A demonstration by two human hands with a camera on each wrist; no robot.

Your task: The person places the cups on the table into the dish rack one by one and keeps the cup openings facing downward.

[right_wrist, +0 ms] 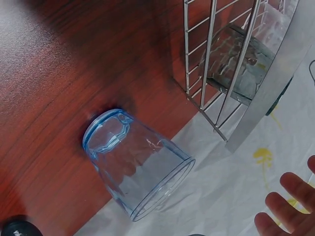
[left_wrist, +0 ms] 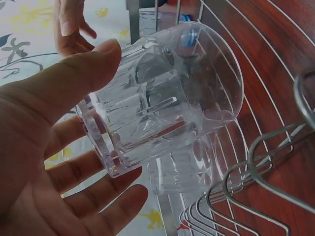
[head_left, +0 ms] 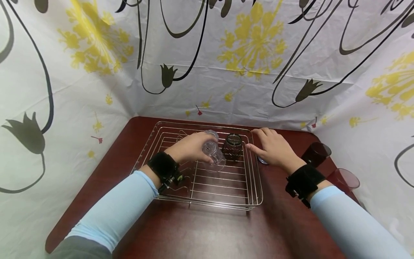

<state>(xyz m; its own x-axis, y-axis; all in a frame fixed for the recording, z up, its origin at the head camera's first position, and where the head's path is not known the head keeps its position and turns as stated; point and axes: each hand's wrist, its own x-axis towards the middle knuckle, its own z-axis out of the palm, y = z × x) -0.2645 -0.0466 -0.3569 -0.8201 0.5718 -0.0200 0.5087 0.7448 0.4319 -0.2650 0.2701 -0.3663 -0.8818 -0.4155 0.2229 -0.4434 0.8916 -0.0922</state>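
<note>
My left hand (head_left: 194, 145) grips a clear plastic cup (head_left: 214, 155) above the wire dish rack (head_left: 223, 205), thumb on one side and fingers on the other. In the left wrist view the clear cup (left_wrist: 167, 93) has its mouth turned down toward the rack. A second clear cup (left_wrist: 184, 169) sits behind it in the rack. Beside it a dark glass (head_left: 232, 145) rests upside down. My right hand (head_left: 273, 147), fingers extended, hovers by the rack's right edge and holds nothing. Below it a blue-tinted glass (right_wrist: 138, 162) stands upright on the table, mostly hidden in the head view.
To the right on the red-brown table (head_left: 213, 233) stand a dark cup (head_left: 317, 154) and a reddish see-through cup (head_left: 346, 178). Wire loops (left_wrist: 256, 162) rise at the rack's left part. A patterned white sheet (head_left: 207, 97) hangs around the table.
</note>
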